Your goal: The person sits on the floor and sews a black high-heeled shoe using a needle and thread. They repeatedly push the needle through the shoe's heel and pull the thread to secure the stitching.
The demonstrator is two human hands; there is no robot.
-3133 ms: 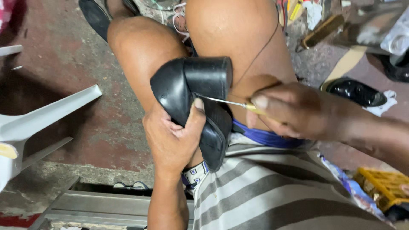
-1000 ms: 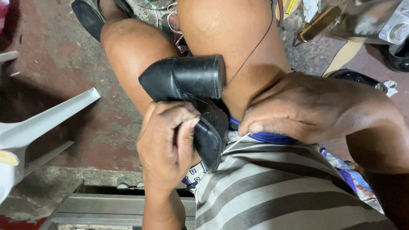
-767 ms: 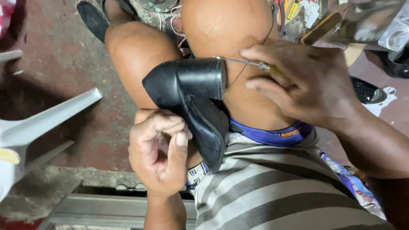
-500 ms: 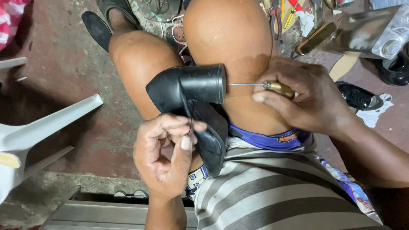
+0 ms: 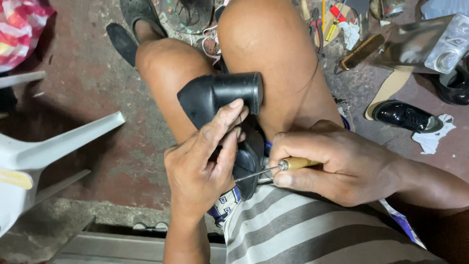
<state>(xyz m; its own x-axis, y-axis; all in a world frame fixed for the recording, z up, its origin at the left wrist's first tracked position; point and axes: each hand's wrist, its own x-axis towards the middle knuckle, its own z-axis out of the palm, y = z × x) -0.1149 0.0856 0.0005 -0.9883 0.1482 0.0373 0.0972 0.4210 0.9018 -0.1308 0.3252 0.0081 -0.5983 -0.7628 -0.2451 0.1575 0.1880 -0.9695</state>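
Left hand [image 5: 202,168] grips black shoe [image 5: 220,98]; right hand [image 5: 327,166] presses awl [image 5: 278,167] in.

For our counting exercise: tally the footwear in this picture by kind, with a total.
Block-heeled black shoe, held in the left hand and pierced by the awl in the right hand: 1
Glossy black lace-up shoe on the floor: 1
Dark sandal on the foot: 1
Total: 3

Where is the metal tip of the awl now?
In the head view, the awl tip meets the black shoe sole's lower edge, between left hand and right hand.
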